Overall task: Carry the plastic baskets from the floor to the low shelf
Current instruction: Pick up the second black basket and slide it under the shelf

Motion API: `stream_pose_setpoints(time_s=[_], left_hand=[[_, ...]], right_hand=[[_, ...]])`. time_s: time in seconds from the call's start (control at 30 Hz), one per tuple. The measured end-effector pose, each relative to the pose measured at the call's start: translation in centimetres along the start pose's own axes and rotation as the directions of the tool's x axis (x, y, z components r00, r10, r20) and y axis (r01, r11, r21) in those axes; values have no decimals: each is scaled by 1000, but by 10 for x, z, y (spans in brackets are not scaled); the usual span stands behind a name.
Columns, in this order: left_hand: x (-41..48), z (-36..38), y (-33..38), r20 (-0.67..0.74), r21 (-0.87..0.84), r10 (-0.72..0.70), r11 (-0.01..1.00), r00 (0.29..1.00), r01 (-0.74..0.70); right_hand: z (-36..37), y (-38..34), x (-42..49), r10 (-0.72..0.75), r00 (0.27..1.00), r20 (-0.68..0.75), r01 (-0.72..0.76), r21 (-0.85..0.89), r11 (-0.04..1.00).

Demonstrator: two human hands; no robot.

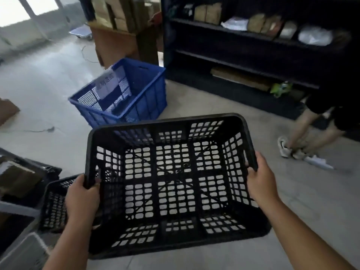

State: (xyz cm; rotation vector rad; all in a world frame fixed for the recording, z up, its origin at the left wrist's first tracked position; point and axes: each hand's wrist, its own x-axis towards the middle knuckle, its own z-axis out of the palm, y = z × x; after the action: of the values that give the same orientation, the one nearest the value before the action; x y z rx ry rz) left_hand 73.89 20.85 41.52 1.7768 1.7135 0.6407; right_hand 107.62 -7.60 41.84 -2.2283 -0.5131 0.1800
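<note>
I hold a black perforated plastic basket [167, 121] in the air above the floor, empty, its open top facing me. My left hand [82, 197] grips its left rim and my right hand [261, 182] grips its right rim. A second black basket [55, 203] lies on the floor at the lower left, partly hidden behind my left arm. A blue plastic basket [144, 98] stands on the floor ahead, with a sheet of paper inside. The dark shelf unit [243, 69] stands at the upper right; its lowest level holds a flat cardboard piece and a green packet.
Another person's legs and shoes [292, 149] are on the floor at the right, by the shelf. Cardboard boxes [115, 36] stand at the back centre. Bins and boxes [17, 182] crowd the lower left. A cable [39, 130] lies on the floor at the left.
</note>
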Motion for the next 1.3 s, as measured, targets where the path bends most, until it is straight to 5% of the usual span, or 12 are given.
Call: stream_pose_setpoints(time_s=[0.27, 0.5, 0.77, 0.93, 1.3], left_hand=[[-114, 65, 147, 236, -92, 310, 951, 921, -296], [-299, 128, 244, 431, -197, 534, 842, 727, -502], [-554, 191, 293, 573, -388, 696, 695, 432, -605], [-717, 216, 301, 658, -507, 733, 601, 174, -618], [-1033, 256, 279, 690, -671, 658, 427, -301, -607]], right_hand=[[-202, 80, -86, 151, 928, -341, -149, 31, 988], [-372, 184, -234, 367, 722, -586, -374, 116, 920], [-523, 281, -445, 497, 420, -759, -500, 263, 825], [-582, 319, -574, 541, 174, -823, -565, 367, 739], [-632, 382, -785, 576, -306, -758, -622, 617, 482]])
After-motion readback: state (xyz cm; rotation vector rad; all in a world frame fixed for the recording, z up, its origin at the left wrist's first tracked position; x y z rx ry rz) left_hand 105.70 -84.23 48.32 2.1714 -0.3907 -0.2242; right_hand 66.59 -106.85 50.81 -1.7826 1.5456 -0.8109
